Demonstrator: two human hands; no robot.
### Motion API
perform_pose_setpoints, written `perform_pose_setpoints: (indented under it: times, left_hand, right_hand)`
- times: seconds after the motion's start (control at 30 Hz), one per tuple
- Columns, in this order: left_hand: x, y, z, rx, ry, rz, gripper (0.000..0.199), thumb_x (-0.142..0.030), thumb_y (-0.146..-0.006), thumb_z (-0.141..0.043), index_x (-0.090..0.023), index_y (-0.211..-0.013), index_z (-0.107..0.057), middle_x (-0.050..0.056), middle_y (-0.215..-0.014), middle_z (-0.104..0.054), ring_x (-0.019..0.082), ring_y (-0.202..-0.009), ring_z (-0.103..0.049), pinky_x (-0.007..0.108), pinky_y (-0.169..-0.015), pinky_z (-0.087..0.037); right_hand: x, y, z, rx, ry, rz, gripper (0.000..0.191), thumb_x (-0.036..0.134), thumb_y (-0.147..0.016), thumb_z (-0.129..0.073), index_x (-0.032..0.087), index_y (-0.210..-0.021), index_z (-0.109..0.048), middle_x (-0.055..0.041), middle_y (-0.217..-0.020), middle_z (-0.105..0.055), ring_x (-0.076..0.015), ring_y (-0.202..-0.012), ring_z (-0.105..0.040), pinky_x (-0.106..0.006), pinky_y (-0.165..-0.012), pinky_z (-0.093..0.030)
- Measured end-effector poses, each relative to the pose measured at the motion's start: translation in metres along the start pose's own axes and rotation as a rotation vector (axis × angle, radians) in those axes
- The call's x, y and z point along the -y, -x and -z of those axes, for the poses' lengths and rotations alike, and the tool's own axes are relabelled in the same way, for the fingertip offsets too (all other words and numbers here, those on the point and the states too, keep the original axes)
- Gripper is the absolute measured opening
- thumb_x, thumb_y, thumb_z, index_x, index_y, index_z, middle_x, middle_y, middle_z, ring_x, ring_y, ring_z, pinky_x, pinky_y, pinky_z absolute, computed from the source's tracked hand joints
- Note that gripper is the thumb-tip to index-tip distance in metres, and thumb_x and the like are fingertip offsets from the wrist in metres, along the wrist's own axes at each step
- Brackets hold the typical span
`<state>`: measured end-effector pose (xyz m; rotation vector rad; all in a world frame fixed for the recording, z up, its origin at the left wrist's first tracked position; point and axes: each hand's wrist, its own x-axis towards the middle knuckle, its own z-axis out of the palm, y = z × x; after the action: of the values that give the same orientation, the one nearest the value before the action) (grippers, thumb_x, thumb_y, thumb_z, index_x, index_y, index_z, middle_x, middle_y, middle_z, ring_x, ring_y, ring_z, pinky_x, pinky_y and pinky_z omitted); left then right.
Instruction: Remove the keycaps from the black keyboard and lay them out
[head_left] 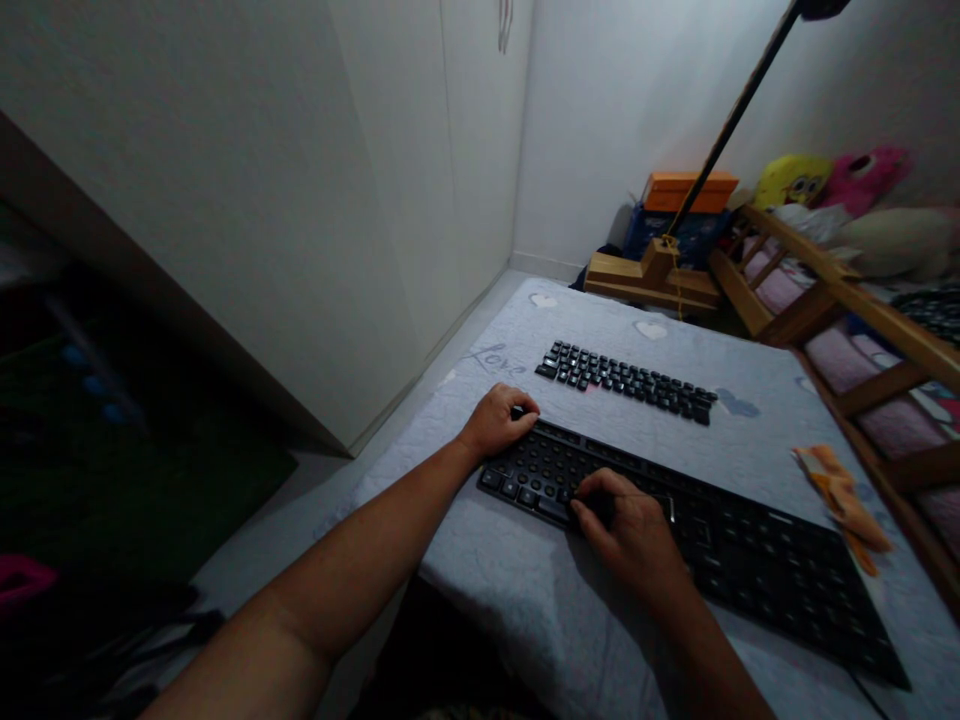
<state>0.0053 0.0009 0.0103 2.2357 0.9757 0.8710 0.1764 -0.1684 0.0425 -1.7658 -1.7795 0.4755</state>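
Observation:
A black keyboard (780, 560) lies slantwise on the quilted cover, with many keycaps off its left part and a bottom row of keys still in place. My left hand (501, 418) is closed around its upper left corner. Thumb and fingers of my right hand (626, 515) pinch together low on the keyboard, by the right end of the space bar (553, 508); what is between the fingertips is hidden. Beside that hand shows a thin, shiny bent line (670, 508). Behind the keyboard, loose black keycaps (626, 380) are laid out in rows.
An orange cloth (844, 500) lies right of the keyboard. A wooden bed rail (885, 310) runs along the right side. At the back stand a wooden base (649, 275) with a dark pole and an orange box (690, 190). A pale cabinet (390, 200) rises on the left.

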Motion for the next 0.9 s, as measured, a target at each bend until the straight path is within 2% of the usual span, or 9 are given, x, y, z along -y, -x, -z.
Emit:
perform_pose_setpoints:
  times: [0.17, 0.3, 0.43, 0.73, 0.9]
  left_hand:
    - [0.001, 0.000, -0.001, 0.000, -0.001, -0.015, 0.008, -0.018, -0.079, -0.064, -0.018, -0.079, -0.072, 0.002, -0.083, -0.072, 0.019, -0.087, -0.060, 0.034, -0.089, -0.046]
    - [0.001, 0.000, 0.000, 0.006, 0.000, -0.013, 0.008, -0.017, -0.079, -0.064, -0.018, -0.080, -0.072, 0.002, -0.083, -0.072, 0.019, -0.087, -0.060, 0.033, -0.088, -0.045]
    - [-0.001, 0.000, 0.000, 0.009, 0.000, -0.012, 0.007, -0.017, -0.079, -0.065, -0.018, -0.079, -0.072, 0.002, -0.082, -0.072, 0.018, -0.086, -0.060, 0.033, -0.089, -0.045]
    - [-0.001, 0.000, 0.000, 0.008, 0.005, -0.004, 0.008, -0.017, -0.079, -0.064, -0.019, -0.079, -0.072, 0.002, -0.082, -0.072, 0.019, -0.087, -0.060, 0.034, -0.089, -0.046]
    - [0.000, 0.000, 0.000, 0.009, -0.004, 0.002, 0.008, -0.018, -0.079, -0.064, -0.019, -0.079, -0.072, 0.002, -0.083, -0.072, 0.019, -0.088, -0.060, 0.034, -0.089, -0.046]
  right_hand:
    - [0.004, -0.005, 0.003, 0.059, 0.001, -0.035, 0.008, 0.025, -0.081, -0.054, 0.020, -0.083, -0.060, -0.0052, -0.085, -0.068, -0.0213, -0.083, -0.063, -0.033, -0.077, -0.046]
    - [0.007, -0.010, 0.008, 0.139, 0.024, -0.080, 0.009, 0.027, -0.082, -0.054, 0.021, -0.084, -0.060, -0.0038, -0.082, -0.067, -0.0209, -0.079, -0.063, -0.032, -0.073, -0.045]
    - [0.010, -0.016, 0.011, 0.167, 0.055, -0.093, 0.008, 0.026, -0.081, -0.055, 0.021, -0.083, -0.060, -0.0026, -0.077, -0.067, -0.0200, -0.075, -0.062, -0.030, -0.070, -0.044]
    - [0.010, -0.020, 0.011, 0.195, 0.076, -0.073, 0.008, 0.025, -0.080, -0.055, 0.021, -0.084, -0.061, -0.0037, -0.080, -0.067, -0.0199, -0.074, -0.061, -0.029, -0.065, -0.042]
    - [0.005, -0.017, 0.005, 0.129, 0.024, -0.102, 0.006, 0.027, -0.079, -0.058, 0.022, -0.081, -0.059, -0.0018, -0.075, -0.066, -0.0196, -0.072, -0.061, -0.029, -0.065, -0.043]
